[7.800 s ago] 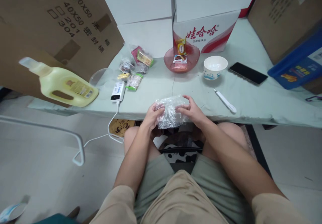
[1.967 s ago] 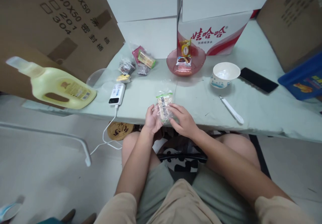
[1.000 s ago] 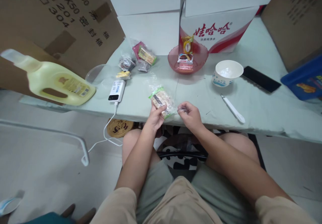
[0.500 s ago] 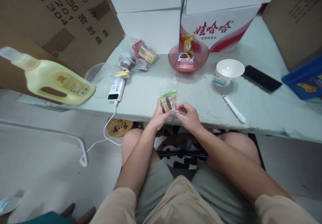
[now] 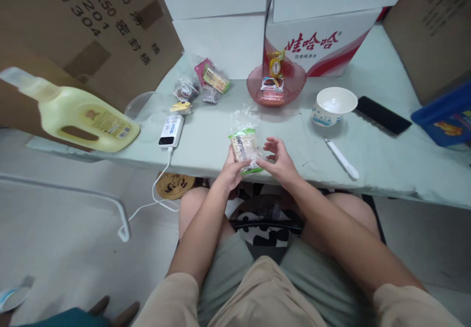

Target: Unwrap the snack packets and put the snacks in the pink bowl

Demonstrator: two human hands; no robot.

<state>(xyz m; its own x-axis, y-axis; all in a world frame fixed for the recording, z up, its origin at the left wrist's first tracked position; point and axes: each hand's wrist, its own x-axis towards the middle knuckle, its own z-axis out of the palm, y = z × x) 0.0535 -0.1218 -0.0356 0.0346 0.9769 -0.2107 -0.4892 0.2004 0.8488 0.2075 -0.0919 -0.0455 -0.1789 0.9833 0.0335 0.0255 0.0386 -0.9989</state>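
My left hand is closed on the near left side of a wrapped snack packet, with its thumb across the front. The packet is clear plastic with bright green ends and a pale, crumbly-looking snack inside. Beyond its far end, clear crinkled plastic spreads over the table; whether it joins the packet I cannot tell. Just to the right is my right hand, fingers apart and curved, its thumb tip at the packet's right edge. Whether that thumb touches the wrapper is unclear.
A pink glass bowl with wrapped snacks stands at the back. Rightward are a paper bowl, a white-handled tool and a phone. Leftward lie a power bank with its cable, several snack packets and a yellow jug.
My right hand has opened from its pinch on the packet's near corner. The packet now shows more of its face, with both green ends visible, and stays in my left hand.
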